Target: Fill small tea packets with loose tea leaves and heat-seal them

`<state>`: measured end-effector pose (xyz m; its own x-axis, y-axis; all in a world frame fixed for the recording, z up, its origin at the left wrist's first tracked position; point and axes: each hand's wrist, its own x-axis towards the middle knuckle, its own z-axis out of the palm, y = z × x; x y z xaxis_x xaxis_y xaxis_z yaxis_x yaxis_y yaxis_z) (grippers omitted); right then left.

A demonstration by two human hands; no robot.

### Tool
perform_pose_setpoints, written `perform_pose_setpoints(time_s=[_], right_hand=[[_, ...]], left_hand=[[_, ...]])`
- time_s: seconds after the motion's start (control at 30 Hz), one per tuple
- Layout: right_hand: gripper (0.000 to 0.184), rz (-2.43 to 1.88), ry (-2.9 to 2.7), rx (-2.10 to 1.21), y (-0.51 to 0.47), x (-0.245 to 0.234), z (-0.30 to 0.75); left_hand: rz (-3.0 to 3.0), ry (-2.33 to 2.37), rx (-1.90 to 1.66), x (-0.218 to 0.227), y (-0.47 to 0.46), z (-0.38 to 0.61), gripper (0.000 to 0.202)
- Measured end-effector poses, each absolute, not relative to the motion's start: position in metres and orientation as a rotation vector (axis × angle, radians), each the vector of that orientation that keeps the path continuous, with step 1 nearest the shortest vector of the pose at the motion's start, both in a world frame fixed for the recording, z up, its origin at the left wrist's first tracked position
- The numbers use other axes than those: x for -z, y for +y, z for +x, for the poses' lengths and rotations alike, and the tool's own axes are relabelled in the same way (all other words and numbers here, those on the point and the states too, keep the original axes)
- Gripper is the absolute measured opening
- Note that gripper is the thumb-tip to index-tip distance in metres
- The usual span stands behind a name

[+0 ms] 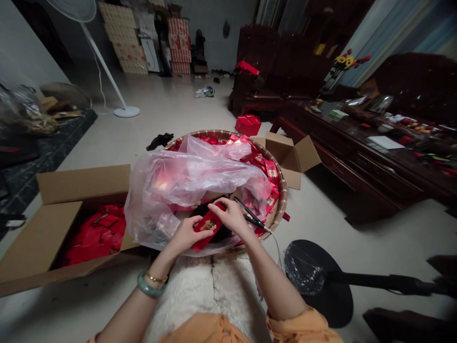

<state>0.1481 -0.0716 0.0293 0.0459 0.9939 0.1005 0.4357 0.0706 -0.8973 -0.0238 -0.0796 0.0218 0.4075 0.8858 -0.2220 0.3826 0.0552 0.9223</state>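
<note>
A small red packet (pixel 207 227) with a gold emblem is held tilted between my hands, over the near side of a round woven basket (pixel 283 190). My left hand (pixel 186 234) grips its lower left side with thumb and fingers. At its upper right end, my right hand (pixel 231 218) closes on the edge. Beside the right hand lies a black two-armed tool like a hair straightener (pixel 254 216), its arms apart and a white cord trailing from it. A translucent pink plastic bag (pixel 200 171) spreads across the basket, partly covering many red packets (pixel 271 171). Something dark shows beneath my hands.
On the left stands an open cardboard box (pixel 84 186) full of red packets. Another open carton (pixel 280 143) sits behind the basket to the right. A fan's round black base (pixel 317 286) is at lower right, and a long dark wooden table (pixel 342 138) runs along the right.
</note>
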Motion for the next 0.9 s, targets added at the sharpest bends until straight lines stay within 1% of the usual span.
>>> perform_pose_setpoints(time_s=[0.17, 0.37, 0.53, 0.63, 0.7, 0.8, 0.83, 0.9], right_hand=[[0.042, -1.578, -1.584, -0.622, -0.066, -0.025, 0.133], [0.051, -1.647, -1.645, -0.442, -0.062, -0.019, 0.127], [0.052, -1.711, -1.629, -0.444, -0.06, -0.017, 0.125], [0.048, -1.673, -1.629, -0.455, -0.06, -0.019, 0.135], [0.044, -1.69, -1.613, -0.384, -0.062, -0.017, 0.15], [0.03, -1.94, -1.617, -0.155, -0.071, -0.004, 0.179], [0.034, -2.065, -1.644, -0.093, -0.075, 0.002, 0.188], [0.049, -2.256, -1.739, -0.058, -0.082, 0.014, 0.202]], left_hand=[[1.501, 1.148, -0.554, -0.023, -0.084, -0.017, 0.038], [1.035, 0.963, -0.49, -0.031, -0.083, -0.011, 0.046], [0.921, 0.943, -0.501, -0.028, -0.084, -0.007, 0.048], [0.887, 0.936, -0.53, -0.026, -0.084, -0.006, 0.049], [0.871, 0.941, -0.568, -0.027, -0.083, -0.007, 0.051], [0.833, 0.963, -0.63, -0.028, -0.08, -0.011, 0.053], [0.822, 0.967, -0.644, -0.028, -0.08, -0.012, 0.053], [0.805, 0.96, -0.656, -0.026, -0.079, -0.013, 0.053]])
